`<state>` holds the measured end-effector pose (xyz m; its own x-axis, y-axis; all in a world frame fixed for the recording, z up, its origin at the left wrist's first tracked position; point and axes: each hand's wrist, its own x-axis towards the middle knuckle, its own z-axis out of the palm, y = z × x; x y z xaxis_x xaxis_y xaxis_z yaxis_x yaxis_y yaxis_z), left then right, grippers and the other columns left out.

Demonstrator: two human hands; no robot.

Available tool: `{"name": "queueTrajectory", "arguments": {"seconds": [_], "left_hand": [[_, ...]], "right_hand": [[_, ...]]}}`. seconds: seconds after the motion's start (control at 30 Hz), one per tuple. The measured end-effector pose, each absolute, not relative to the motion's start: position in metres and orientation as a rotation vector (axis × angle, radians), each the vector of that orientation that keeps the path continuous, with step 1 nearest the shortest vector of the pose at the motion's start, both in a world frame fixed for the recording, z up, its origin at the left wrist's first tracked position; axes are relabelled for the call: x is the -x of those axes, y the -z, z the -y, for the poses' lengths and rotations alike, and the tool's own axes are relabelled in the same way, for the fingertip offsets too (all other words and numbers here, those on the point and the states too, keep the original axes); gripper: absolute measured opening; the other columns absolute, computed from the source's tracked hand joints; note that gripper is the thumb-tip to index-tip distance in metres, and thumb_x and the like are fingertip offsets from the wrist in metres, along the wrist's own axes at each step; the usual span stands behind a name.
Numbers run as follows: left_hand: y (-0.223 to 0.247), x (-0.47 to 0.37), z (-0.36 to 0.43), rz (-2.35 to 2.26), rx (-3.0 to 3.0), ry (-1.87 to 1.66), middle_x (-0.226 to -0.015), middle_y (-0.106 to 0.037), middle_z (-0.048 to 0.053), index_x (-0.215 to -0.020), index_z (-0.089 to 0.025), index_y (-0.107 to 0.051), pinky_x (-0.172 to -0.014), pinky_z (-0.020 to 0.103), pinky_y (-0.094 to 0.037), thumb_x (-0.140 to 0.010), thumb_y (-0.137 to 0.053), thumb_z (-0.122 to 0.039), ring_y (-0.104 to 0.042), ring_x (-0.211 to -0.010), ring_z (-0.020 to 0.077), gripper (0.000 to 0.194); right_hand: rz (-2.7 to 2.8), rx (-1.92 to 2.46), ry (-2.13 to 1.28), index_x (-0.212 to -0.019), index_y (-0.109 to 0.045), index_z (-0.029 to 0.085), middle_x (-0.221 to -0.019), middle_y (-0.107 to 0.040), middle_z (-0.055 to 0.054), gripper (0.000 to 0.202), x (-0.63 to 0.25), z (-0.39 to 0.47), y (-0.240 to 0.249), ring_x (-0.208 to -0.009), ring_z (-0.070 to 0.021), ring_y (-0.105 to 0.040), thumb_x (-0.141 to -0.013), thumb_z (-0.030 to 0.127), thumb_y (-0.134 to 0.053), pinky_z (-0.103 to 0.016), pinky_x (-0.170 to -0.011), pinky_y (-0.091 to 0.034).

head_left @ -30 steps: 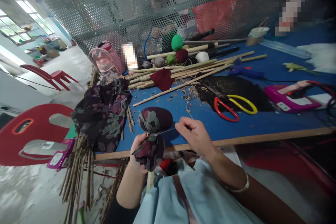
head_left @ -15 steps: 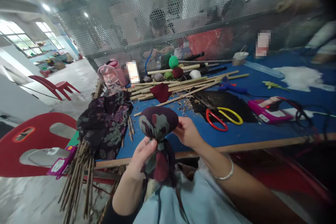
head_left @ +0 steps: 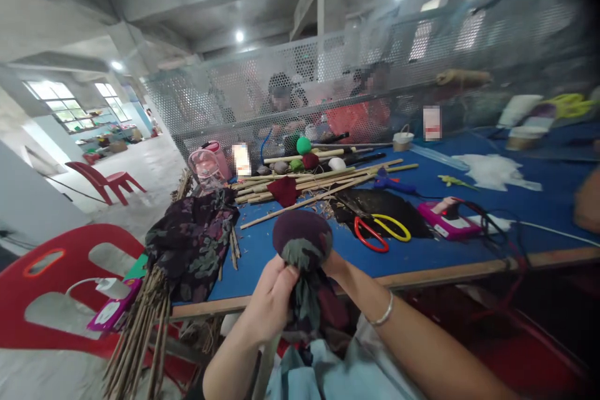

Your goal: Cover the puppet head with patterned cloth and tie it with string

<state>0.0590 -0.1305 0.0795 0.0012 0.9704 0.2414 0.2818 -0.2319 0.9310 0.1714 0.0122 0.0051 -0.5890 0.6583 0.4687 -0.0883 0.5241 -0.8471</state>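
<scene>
Grey perforated screening [head_left: 234, 97] backs the blue-topped desk [head_left: 257, 247]. Above the desk's near edge, the left hand [head_left: 272, 290] pinches the neck of a round-topped, dark floral cloth bundle [head_left: 302, 236]; the right hand's [head_left: 336, 264] fingers are hidden. Cinching seems in hand; next likely needs tightening.

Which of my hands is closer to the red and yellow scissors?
Right. Your right hand is left of the scissors and closer to you; your left hand is farther left, across the cloth bundle.

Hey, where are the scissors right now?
In the head view, right of centre, the scissors lie partly on the black sheet on the blue table, between the right hand and the magenta box.
</scene>
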Motion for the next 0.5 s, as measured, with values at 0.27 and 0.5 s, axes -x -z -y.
{"name": "queueTrajectory", "arguments": {"seconds": [0.27, 0.5], "left_hand": [[-0.047, -0.056, 0.117, -1.482, -1.673, -1.214, -0.116, -0.060, 0.012, -0.115, -0.016, -0.054, -0.093, 0.033, -0.039, -0.091, -0.035, -0.030, -0.054, -0.103, 0.0209, 0.034], [-0.034, -0.063, 0.118, -1.385, -1.589, -1.236, -0.121, -0.057, 0.012, -0.117, -0.013, -0.051, -0.098, 0.034, -0.035, -0.092, -0.033, -0.027, -0.049, -0.112, 0.0210, 0.034]], "right_hand": [[1.888, 0.437, -1.471, -0.130, -0.043, 0.025, -0.129, -0.051, -0.010, 0.073, -0.203, 0.000, -0.062, -0.114, -0.0261, -0.052, -0.068, 0.059, -0.063, -0.038, -0.090, -0.043], [1.873, 0.621, -1.312, -0.103, -0.062, 0.018, -0.093, -0.063, -0.002, 0.045, -0.186, 0.025, -0.065, -0.083, -0.0171, -0.057, -0.061, 0.029, -0.071, -0.027, -0.076, -0.046]]}}
